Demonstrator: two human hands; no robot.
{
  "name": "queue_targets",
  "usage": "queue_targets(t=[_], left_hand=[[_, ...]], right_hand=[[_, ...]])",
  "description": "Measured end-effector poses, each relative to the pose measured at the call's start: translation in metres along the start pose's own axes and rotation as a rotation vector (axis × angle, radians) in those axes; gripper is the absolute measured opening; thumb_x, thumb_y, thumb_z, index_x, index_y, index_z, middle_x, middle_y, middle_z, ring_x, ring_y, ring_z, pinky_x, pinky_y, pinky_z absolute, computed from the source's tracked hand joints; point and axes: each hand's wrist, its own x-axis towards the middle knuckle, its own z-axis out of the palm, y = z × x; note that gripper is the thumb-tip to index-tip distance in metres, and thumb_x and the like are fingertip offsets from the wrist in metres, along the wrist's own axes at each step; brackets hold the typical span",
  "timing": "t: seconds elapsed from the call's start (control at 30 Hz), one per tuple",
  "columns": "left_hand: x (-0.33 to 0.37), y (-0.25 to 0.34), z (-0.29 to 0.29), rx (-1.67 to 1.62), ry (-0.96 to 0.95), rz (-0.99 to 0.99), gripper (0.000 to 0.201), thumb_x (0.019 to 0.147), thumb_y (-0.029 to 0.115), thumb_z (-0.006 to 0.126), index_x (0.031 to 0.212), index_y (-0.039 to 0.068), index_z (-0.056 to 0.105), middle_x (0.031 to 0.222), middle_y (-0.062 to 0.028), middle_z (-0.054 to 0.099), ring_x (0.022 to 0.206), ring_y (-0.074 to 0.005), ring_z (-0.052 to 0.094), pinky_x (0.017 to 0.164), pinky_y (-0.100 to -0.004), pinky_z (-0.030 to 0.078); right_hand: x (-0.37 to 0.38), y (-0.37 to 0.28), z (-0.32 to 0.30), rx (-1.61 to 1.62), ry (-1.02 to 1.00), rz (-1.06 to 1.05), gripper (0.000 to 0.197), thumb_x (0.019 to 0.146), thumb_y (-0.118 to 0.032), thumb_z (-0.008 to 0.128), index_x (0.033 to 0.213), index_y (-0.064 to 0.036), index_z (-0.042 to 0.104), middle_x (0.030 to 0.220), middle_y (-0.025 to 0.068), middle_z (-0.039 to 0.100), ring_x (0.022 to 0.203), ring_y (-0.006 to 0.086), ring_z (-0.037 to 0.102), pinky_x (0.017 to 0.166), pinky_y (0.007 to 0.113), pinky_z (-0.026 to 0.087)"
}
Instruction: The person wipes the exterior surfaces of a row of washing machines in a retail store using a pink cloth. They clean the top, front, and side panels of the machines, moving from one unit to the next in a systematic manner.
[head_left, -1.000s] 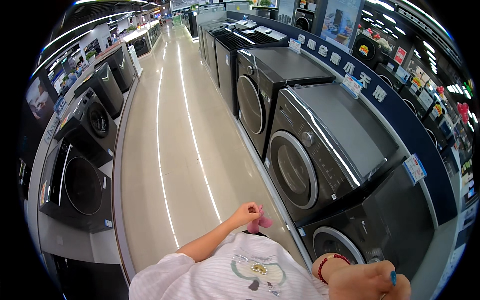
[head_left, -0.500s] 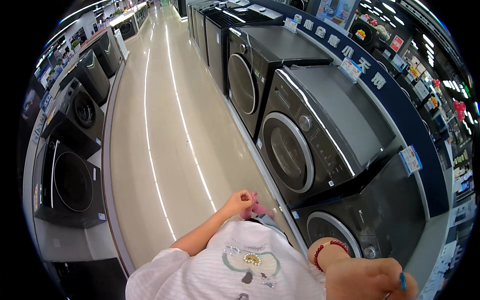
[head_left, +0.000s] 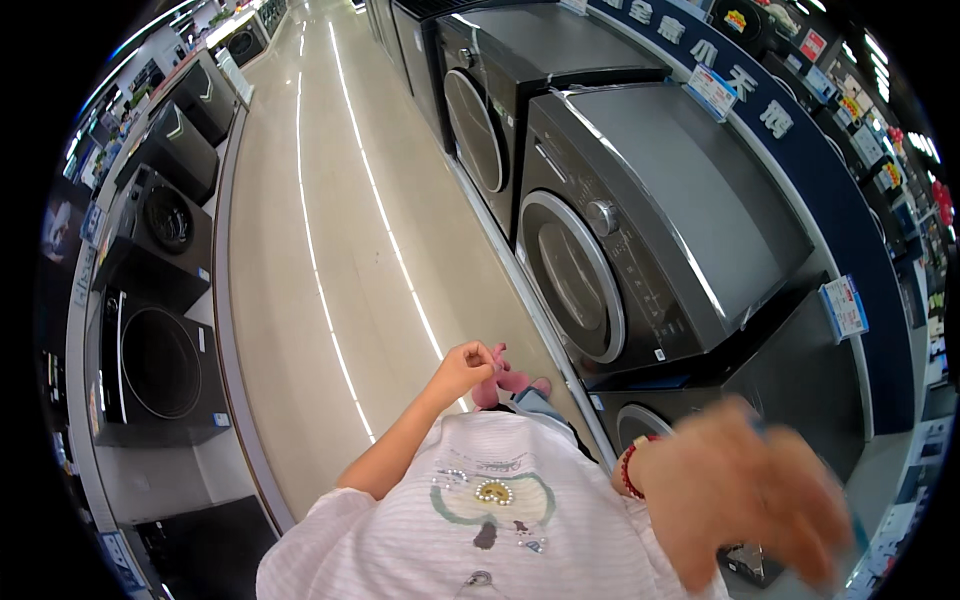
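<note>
My left hand (head_left: 468, 367) is in front of me at the middle, fingers curled closed. A soft pink thing (head_left: 499, 356) shows at its fingertips and seems pinched there; its kind is unclear. On the lower right, my right hand (head_left: 745, 490) is smeared by motion, so its fingers cannot be read; a red bead bracelet (head_left: 630, 470) circles that wrist. It hovers in front of a dark front-loading washing machine (head_left: 800, 370), whose round door it partly covers. Just beyond stands another grey front-loader (head_left: 680, 190) with a silver-ringed door and a knob.
More washers (head_left: 480, 130) line the right side of a shiny tiled aisle (head_left: 310, 250). Opposite, several dark machines (head_left: 160, 362) stand on a raised platform. Price cards (head_left: 845, 307) stand along the dark blue ledge (head_left: 850, 190) at the right. A pink shoe (head_left: 541, 386) shows below me.
The view has tilted down and shifted. My right hand has swept upward and is now blurred over the nearest washer. My left hand stays curled, a little higher in the picture.
</note>
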Motion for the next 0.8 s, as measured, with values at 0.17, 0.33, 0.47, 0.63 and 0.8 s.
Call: queue_targets(t=[0.17,0.33,0.47,0.63,0.8], left_hand=[[0.03,0.044,0.027,-0.036,-0.185,0.066,0.008,0.073,-0.001,0.057,0.071,0.004,0.051,0.087,-0.0063,0.057,0.086,-0.0138,0.055,0.082,-0.0286,0.043],[0.066,0.086,0.064,-0.268,-0.473,0.119,0.015,0.07,0.007,0.066,0.072,0.005,0.051,0.086,-0.0099,0.052,0.082,-0.0174,0.05,0.074,-0.0291,0.042],[0.096,0.1,0.092,-0.251,-0.501,0.095,0.015,0.068,0.007,0.068,0.071,0.004,0.054,0.082,-0.0097,0.053,0.073,-0.0154,0.05,0.067,-0.027,0.042],[0.141,0.124,0.088,-0.095,-0.591,0.15,0.015,0.063,-0.002,0.071,0.072,0.002,0.059,0.084,-0.0107,0.057,0.076,-0.0133,0.052,0.066,-0.0231,0.042],[0.186,0.173,0.16,0.406,-0.371,0.427,0.009,0.068,0.001,0.066,0.074,0.001,0.059,0.086,-0.0071,0.057,0.076,-0.0128,0.052,0.064,-0.0235,0.043]], right_hand=[[-0.01,0.067,-0.057,-0.668,-0.446,0.934,0.053,0.07,-0.001,0.05,0.123,-0.0013,0.044,0.124,0.0199,0.044,0.121,0.0286,0.037,0.098,0.033,0.03],[-0.091,0.077,-0.117,-0.617,-0.41,1.15,0.035,0.07,-0.003,0.052,0.105,-0.0016,0.054,0.102,0.0168,0.056,0.099,0.0309,0.051,0.085,0.037,0.039],[-0.091,0.068,-0.147,-0.577,-0.362,1.254,0.02,0.071,-0.006,0.053,0.089,0.0016,0.056,0.079,0.0165,0.057,0.078,0.0328,0.055,0.07,0.04,0.042],[-0.036,0.017,-0.175,-0.676,-0.268,1.325,0.03,0.069,-0.008,0.063,0.096,0.002,0.058,0.077,0.0138,0.059,0.063,0.0182,0.056,0.058,0.027,0.044],[0.019,-0.02,-0.178,-1.138,0.328,1.174,0.029,0.072,-0.014,0.064,0.099,-0.0032,0.058,0.083,0.014,0.059,0.07,0.0232,0.057,0.065,0.03,0.045]])
